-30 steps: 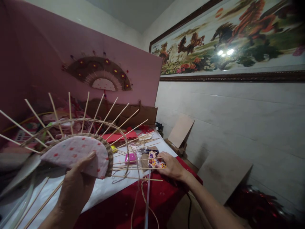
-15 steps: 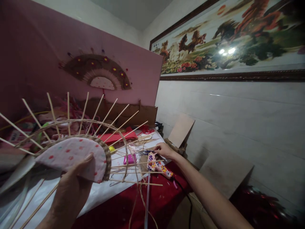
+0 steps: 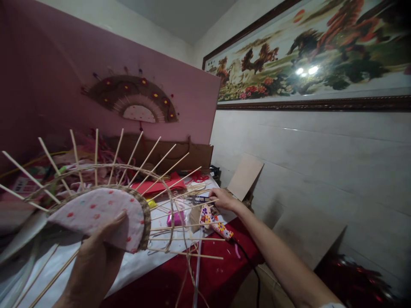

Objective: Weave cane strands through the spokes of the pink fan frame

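My left hand [image 3: 96, 256] grips the lower edge of a half-round, fan-shaped piece [image 3: 96, 209], thumb on its white, red-dotted face. Thin wooden sticks radiate from its braided rim, and a twine arc [image 3: 115, 166] crosses them, its loose ends hanging at the right. At the table's far right edge, my right hand [image 3: 221, 199] has its fingers closed at a small dark-blue tool [image 3: 201, 199], partly hidden behind stick tips. Just below that hand lies a flower-patterned glue gun [image 3: 213, 222] with a black cord.
A magenta packet [image 3: 175, 218], a yellow lump [image 3: 151, 204] and red sheets [image 3: 160, 185] lie on the white-covered table. Behind stands a pink board [image 3: 192, 102] bearing a finished-looking fan [image 3: 138, 96]. Cardboard [image 3: 245, 175] leans on the right wall.
The dark-blue tool has shifted and shows more clearly at my right fingertips. The fan-shaped piece in my left hand sits slightly lower and farther right in the view.
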A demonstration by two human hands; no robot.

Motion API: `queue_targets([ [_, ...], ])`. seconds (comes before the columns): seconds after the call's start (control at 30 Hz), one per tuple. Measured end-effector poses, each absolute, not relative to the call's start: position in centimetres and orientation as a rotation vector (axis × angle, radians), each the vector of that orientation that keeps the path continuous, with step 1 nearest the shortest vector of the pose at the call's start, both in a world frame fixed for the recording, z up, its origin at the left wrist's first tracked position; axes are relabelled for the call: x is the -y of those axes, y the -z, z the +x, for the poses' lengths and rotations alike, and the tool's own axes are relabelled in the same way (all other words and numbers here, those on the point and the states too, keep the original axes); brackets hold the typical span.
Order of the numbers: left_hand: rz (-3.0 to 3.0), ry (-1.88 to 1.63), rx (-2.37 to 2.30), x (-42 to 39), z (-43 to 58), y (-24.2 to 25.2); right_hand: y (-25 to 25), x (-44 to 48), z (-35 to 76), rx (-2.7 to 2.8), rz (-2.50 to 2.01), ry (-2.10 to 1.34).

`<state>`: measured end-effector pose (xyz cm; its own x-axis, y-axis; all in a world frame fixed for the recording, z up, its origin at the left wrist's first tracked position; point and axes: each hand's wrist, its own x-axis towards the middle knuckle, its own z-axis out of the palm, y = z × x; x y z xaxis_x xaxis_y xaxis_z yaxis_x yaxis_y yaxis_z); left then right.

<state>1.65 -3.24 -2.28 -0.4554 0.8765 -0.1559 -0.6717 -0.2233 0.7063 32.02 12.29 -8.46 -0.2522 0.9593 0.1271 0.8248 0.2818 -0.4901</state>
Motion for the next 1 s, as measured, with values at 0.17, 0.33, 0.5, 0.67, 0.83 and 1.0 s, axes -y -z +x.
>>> queue_targets([
  [0.17,0.337,-1.861,-0.815,3.1,1.5,2.7,8.3,-12.2,31.6,1.943,-1.505,-0.431],
  [0.33,0.325,-1.870,-0.800,3.1,1.6,2.5,8.4,-13.3,31.5,1.682,-1.437,-0.639],
  [0.5,0.281,-1.871,-0.799,3.1,1.5,2.5,7.5,-13.2,31.3,1.487,-1.282,-0.984],
  [0.67,0.326,-1.884,-0.775,3.3,1.5,2.5,5.7,-12.3,30.8,1.361,-1.103,-1.169],
  [0.83,0.300,-1.888,-0.751,3.3,1.5,2.6,4.4,-11.9,30.1,1.307,-1.001,-1.237],
  [1.0,0.377,-1.921,-0.732,3.1,1.4,3.0,3.8,-12.9,29.7,1.277,-0.943,-1.223],
])
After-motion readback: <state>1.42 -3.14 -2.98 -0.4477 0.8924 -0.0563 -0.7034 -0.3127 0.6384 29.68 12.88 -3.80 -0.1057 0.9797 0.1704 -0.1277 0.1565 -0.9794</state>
